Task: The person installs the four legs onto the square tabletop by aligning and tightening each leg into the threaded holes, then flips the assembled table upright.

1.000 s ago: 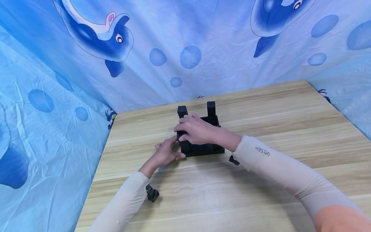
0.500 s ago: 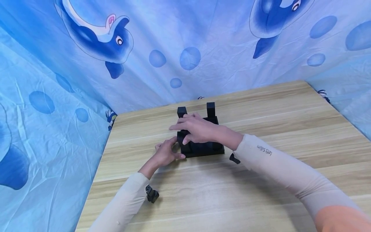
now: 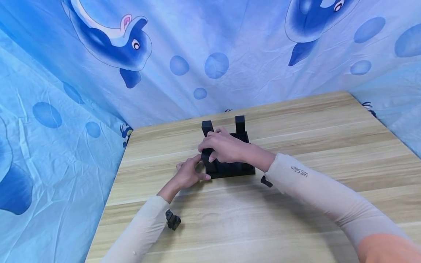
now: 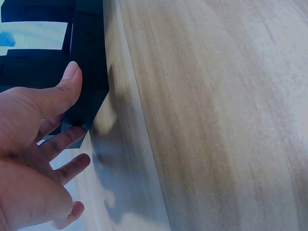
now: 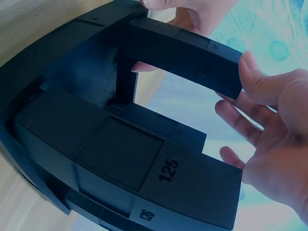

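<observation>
A black plastic frame with a flat base (image 3: 231,174) and several upright posts stands on the table. My left hand (image 3: 186,173) holds the base's left side, thumb at the near corner and fingers farther back. In the left wrist view the left thumb (image 4: 71,84) lies on the black part, some fingers at its other face. My right hand (image 3: 227,147) reaches over the frame. In the right wrist view, its thumb and fingers pinch the top end of one post (image 5: 192,53). Another post (image 5: 159,166) bears the number 125. The right hand hides much of the frame from above.
Two back posts (image 3: 240,124) rise beyond the right hand. The wood-grain table (image 3: 296,124) extends around the frame, with a blue dolphin-print curtain (image 3: 243,54) behind it. A small black device (image 3: 172,220) is at the left wrist.
Half a second ago the right hand's fingers were stretched out leftward, lifted off the post; now they are bent down onto it again. Left hand and frame have stayed put.
</observation>
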A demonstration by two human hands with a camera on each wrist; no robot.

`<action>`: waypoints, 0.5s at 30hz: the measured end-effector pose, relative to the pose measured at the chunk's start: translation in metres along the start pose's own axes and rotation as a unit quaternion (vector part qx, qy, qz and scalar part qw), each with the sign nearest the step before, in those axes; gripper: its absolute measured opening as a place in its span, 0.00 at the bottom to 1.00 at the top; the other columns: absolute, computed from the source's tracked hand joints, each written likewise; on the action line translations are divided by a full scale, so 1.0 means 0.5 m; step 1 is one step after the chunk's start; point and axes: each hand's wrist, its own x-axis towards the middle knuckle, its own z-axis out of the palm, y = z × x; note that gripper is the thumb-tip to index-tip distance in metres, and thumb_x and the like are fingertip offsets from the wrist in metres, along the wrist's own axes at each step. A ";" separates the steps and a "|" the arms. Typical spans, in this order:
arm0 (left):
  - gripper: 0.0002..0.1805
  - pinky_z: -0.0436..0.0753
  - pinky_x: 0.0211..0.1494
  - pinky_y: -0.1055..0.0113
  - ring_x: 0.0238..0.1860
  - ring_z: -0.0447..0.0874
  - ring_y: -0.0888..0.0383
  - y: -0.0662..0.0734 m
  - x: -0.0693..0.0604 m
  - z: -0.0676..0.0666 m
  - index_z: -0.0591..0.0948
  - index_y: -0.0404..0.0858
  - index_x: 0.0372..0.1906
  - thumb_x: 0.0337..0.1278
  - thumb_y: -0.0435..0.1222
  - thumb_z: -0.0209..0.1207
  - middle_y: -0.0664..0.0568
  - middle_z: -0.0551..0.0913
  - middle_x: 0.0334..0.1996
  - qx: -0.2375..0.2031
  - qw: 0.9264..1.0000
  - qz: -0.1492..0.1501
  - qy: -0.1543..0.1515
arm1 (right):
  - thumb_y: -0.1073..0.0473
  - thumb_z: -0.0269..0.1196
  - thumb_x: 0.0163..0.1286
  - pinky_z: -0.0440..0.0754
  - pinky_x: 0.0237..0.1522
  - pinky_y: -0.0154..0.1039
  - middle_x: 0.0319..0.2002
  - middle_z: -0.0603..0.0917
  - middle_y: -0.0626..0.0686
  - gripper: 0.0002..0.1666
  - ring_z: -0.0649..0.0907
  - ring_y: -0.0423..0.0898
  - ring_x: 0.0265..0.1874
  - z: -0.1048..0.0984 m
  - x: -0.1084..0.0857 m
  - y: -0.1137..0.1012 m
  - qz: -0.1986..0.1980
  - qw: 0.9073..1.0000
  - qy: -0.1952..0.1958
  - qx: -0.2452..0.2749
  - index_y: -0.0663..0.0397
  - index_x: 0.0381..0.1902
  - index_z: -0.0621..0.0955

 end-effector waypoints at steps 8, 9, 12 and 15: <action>0.38 0.47 0.60 0.42 0.66 0.68 0.48 0.005 0.000 -0.002 0.73 0.50 0.65 0.44 0.43 0.73 0.55 0.73 0.65 0.003 1.000 0.000 0.000 | 0.57 0.72 0.57 0.60 0.58 0.52 0.42 0.86 0.41 0.17 0.74 0.42 0.39 -0.001 0.001 0.004 -0.023 0.999 0.022 -0.023 0.45 0.46 0.84; 0.38 0.47 0.60 0.42 0.66 0.68 0.48 0.005 0.000 -0.003 0.73 0.50 0.65 0.44 0.43 0.74 0.54 0.73 0.65 0.004 1.000 -0.001 0.000 | 0.57 0.71 0.57 0.60 0.57 0.52 0.42 0.86 0.41 0.17 0.74 0.42 0.40 0.000 0.001 0.004 -0.023 0.999 0.022 -0.021 0.45 0.47 0.84; 0.37 0.46 0.60 0.42 0.66 0.67 0.49 0.005 0.000 -0.003 0.73 0.50 0.64 0.44 0.43 0.74 0.54 0.73 0.65 0.003 1.000 -0.003 -0.001 | 0.57 0.71 0.58 0.61 0.57 0.52 0.43 0.86 0.41 0.17 0.75 0.42 0.41 0.001 0.000 0.005 -0.026 0.999 0.020 -0.014 0.45 0.47 0.84; 0.36 0.46 0.60 0.41 0.67 0.66 0.49 0.004 0.001 -0.004 0.74 0.51 0.63 0.45 0.42 0.73 0.54 0.72 0.66 -0.002 1.000 -0.001 -0.003 | 0.57 0.71 0.59 0.61 0.56 0.52 0.43 0.85 0.42 0.17 0.75 0.42 0.41 0.003 -0.003 0.006 -0.028 0.999 0.019 -0.009 0.46 0.47 0.84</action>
